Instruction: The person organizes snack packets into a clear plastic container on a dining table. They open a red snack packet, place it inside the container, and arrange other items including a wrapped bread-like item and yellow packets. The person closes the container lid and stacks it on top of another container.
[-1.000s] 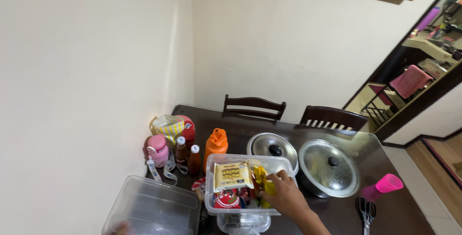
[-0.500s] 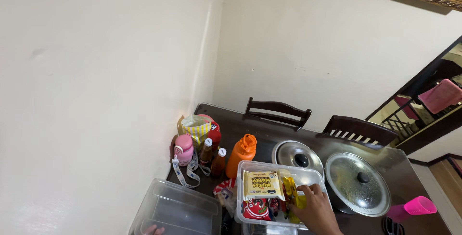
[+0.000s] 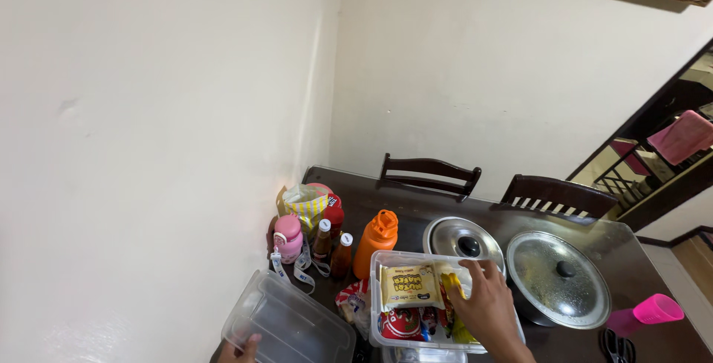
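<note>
My right hand (image 3: 486, 305) reaches into a clear plastic box (image 3: 386, 260) of snack packets on the dark table. Its fingers rest on yellow packets (image 3: 451, 286) in the box, and I cannot tell whether they grip one. A pale yellow wafer packet (image 3: 407, 286) and a red packet (image 3: 401, 324) lie beside the hand. My left hand (image 3: 239, 349) shows only as fingertips at the bottom edge, holding the near rim of a clear plastic lid (image 3: 290, 326).
Behind the box stand an orange bottle (image 3: 375, 241), two sauce bottles (image 3: 332, 247), a pink flask (image 3: 287, 237) and a snack bag (image 3: 305, 202). Two lidded steel pots (image 3: 558, 277) sit right, with a pink cup (image 3: 648, 312) and scissors (image 3: 616, 347). Two chairs (image 3: 428, 171) line the far edge.
The view swung right, then steadied. My right hand slid further into the box, over the yellow packets. My left fingers came into view on the lid's near edge.
</note>
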